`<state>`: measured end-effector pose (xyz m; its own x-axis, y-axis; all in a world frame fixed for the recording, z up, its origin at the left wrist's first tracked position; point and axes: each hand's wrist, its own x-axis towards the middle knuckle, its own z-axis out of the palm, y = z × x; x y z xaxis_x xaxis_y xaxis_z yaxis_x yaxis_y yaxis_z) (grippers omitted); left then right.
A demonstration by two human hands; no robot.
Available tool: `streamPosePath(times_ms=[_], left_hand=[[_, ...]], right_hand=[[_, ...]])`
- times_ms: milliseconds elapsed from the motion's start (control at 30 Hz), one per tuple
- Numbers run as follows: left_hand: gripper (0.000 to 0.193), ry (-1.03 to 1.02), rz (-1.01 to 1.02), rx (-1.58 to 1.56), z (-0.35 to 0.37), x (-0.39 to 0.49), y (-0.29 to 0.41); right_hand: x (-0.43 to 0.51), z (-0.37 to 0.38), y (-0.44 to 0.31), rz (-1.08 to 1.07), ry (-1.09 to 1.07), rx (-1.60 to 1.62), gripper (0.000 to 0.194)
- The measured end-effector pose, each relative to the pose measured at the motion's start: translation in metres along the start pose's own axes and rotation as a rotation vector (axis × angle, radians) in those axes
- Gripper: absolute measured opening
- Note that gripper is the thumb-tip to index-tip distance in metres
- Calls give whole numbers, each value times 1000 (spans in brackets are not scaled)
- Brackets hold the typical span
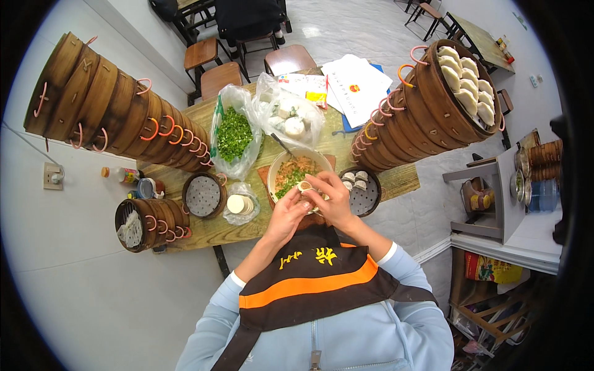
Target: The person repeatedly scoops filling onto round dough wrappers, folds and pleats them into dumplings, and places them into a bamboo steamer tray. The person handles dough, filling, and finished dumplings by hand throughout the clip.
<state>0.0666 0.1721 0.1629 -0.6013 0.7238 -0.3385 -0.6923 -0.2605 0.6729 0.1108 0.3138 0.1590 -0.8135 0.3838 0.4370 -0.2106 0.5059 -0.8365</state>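
Both of my hands are over the near rim of a bowl [271, 178] of orange-pink filling [297, 164] topped with chopped green onion. A small, partly gathered dumpling [305, 186] with filling showing at its top is pinched between the fingertips of my left hand [288, 215] and my right hand [335, 199]. A utensil handle [280, 143] leans out of the bowl's far side. To the right, several small dumplings [361, 178] sit in a steamer basket [378, 197] lined with perforated paper. On the left, round dough wrappers [240, 204] are stacked in a plastic bag.
Tall stacks of bamboo steamers rise at left [116, 106] and right [403, 120]; larger dumplings [464, 83] fill the right one's top. Bags of chopped green onion [235, 134] and pale round pieces [292, 118] lie beyond the bowl. A paper-lined steamer [203, 195] stands left. A person [250, 18] sits farther off.
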Motion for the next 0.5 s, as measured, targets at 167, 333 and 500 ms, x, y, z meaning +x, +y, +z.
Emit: streamPosePath(times_ms=[167, 333, 500], left_hand=[[59, 6, 55, 208, 0, 1, -9], [68, 14, 364, 1066, -6, 6, -14], [70, -35, 72, 318, -3, 5, -20]], right_hand=[[-1, -3, 5, -84, -59, -34, 13], [-6, -5, 6, -121, -66, -58, 12], [-9, -7, 11, -217, -75, -87, 17]])
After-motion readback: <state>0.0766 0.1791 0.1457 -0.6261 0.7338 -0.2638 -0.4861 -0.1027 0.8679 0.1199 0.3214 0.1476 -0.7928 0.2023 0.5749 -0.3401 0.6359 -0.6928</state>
